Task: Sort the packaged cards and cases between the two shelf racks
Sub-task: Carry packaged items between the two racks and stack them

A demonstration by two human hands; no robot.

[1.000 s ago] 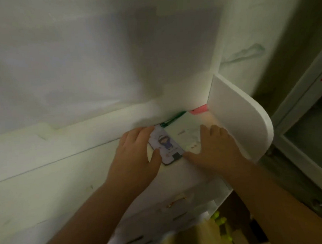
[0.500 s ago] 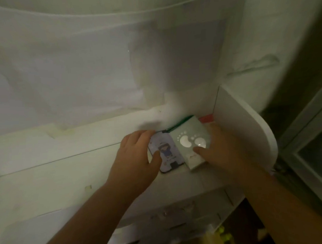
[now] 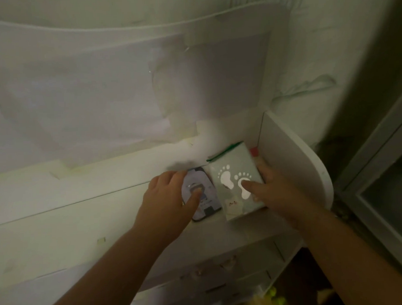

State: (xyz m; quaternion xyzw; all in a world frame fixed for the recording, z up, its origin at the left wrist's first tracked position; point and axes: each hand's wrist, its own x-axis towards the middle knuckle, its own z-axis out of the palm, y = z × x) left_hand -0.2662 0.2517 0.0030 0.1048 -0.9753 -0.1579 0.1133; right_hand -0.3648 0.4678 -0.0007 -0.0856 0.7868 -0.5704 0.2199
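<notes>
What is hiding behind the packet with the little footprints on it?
Behind the footprint packet a green strip and a red corner peek out. The packet covers the rest of them.

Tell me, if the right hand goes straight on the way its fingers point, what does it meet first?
The right hand points up and left, across the footprint pack it holds. Past that pack, it would probably meet the shelf's back wall first. Depth is unclear.

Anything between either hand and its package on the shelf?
Nothing visible. The left hand already holds the phone case; the right hand holds the footprint package, thumb on its face.
</notes>
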